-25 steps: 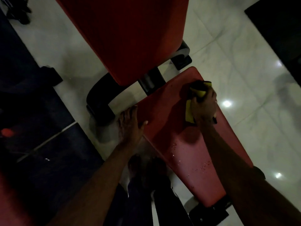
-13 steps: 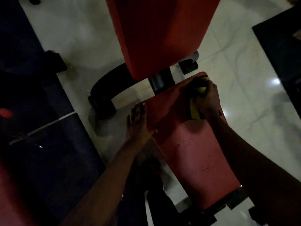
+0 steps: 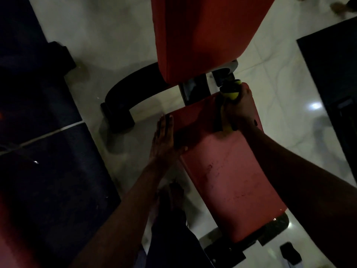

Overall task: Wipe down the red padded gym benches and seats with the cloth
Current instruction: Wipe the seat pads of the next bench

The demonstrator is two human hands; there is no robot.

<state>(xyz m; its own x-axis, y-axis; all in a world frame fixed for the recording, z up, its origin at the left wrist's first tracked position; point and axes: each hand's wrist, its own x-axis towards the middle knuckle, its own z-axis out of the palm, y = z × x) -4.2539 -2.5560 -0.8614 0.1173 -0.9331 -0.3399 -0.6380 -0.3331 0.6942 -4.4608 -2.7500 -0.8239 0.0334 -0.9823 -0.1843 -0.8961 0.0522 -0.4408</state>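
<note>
Pressing the yellow cloth (image 3: 229,95) onto the far corner of the red seat pad (image 3: 228,171), I keep my right hand (image 3: 238,109) curled round it, fingers clamped, so it scrubs where pad meets frame. My left hand (image 3: 164,140) lies flat, fingers straight together, along the pad's left edge, probably steadying me.
</note>
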